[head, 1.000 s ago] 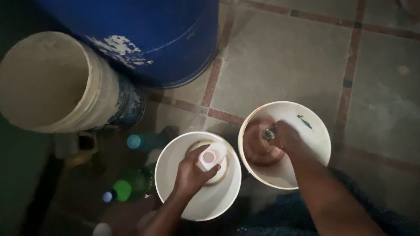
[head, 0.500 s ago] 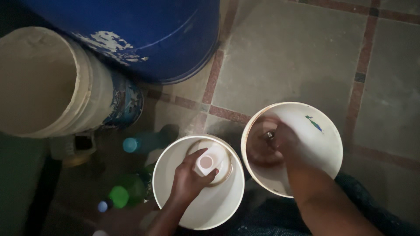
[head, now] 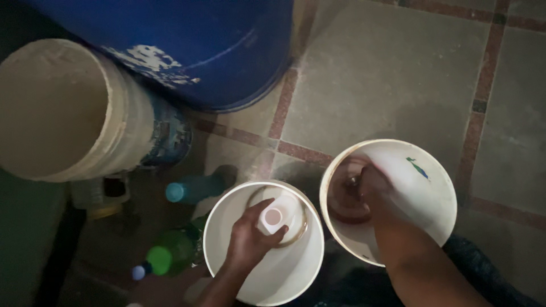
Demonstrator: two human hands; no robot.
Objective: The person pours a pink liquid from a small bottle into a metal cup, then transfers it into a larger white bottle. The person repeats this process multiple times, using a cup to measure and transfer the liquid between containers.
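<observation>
On grey floor tiles (head: 369, 85) with red seams stand two white buckets (head: 296, 273).

You're looking down in dim light at a grey tiled floor (head: 369, 74) with reddish-brown border strips (head: 284, 102). A large blue drum (head: 199, 45) stands beside a cream bucket (head: 62, 108).
</observation>
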